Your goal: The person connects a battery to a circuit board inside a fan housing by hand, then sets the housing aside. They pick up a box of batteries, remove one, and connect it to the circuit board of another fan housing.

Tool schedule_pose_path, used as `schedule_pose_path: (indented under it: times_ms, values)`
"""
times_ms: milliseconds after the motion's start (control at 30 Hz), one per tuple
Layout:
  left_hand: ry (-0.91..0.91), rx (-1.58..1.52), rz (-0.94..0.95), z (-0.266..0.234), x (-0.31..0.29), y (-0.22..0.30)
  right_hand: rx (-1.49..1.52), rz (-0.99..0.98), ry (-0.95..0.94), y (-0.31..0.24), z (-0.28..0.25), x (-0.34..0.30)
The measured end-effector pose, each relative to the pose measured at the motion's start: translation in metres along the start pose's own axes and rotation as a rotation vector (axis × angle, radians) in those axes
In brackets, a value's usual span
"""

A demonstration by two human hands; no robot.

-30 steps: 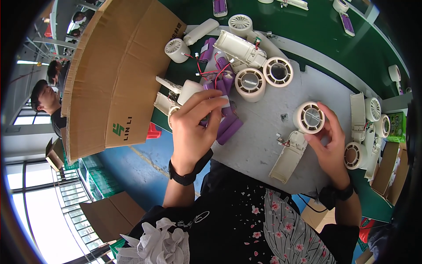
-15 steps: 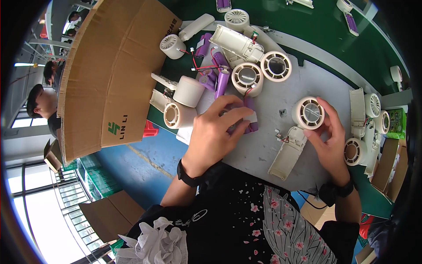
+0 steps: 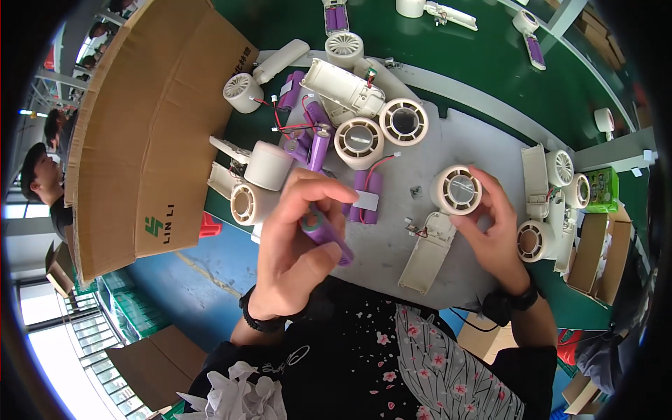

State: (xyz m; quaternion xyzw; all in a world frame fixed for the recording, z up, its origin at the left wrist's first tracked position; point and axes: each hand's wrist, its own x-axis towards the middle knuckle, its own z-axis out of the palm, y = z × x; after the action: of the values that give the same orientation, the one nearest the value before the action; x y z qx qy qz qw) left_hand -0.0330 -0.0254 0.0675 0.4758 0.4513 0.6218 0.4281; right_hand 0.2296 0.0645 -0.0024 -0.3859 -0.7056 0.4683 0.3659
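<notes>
My left hand (image 3: 294,245), raised in front of the grey mat, holds a purple cylindrical battery (image 3: 326,236) between curled fingers and thumb. Beyond it a purple battery pack (image 3: 367,199) with a white label and a red lead lies on the mat. My right hand (image 3: 493,227) grips the round head of a cream handheld fan (image 3: 460,190) at its right side. The fan's opened handle (image 3: 428,255) points toward me, its inside bare, with a small circuit board (image 3: 416,229) on wires beside it.
Several fan parts (image 3: 343,87) and purple batteries (image 3: 308,140) crowd the far left of the mat (image 3: 448,140). A big cardboard box (image 3: 154,140) stands at left. More fan bodies (image 3: 549,203), a green package (image 3: 602,189) and a small carton (image 3: 595,255) sit at right.
My left hand has come away from the battery pack, toward me and to the left, with a purple battery in it. The right hand still holds the fan; the view has shifted.
</notes>
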Motion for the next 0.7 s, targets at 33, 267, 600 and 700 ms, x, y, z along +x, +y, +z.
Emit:
schedule_pose_path:
  times_ms: [33, 267, 600, 700]
  values:
    - [-0.067, 0.017, -0.027, 0.001, -0.001, -0.005, -0.059, -0.019, -0.023, -0.004, -0.001, 0.0]
    - [-0.048, -0.407, -0.366, 0.039, -0.012, -0.026, -0.229, 0.08, -0.055, -0.011, 0.004, 0.004]
    - [-0.445, -0.349, -0.318, 0.033, -0.03, -0.078, -0.641, 0.044, -0.07, -0.105, -0.029, 0.025]
    - [-0.511, -0.398, -0.344, 0.029, -0.026, -0.077, -0.762, 0.031, -0.059, -0.107, -0.056, 0.101]
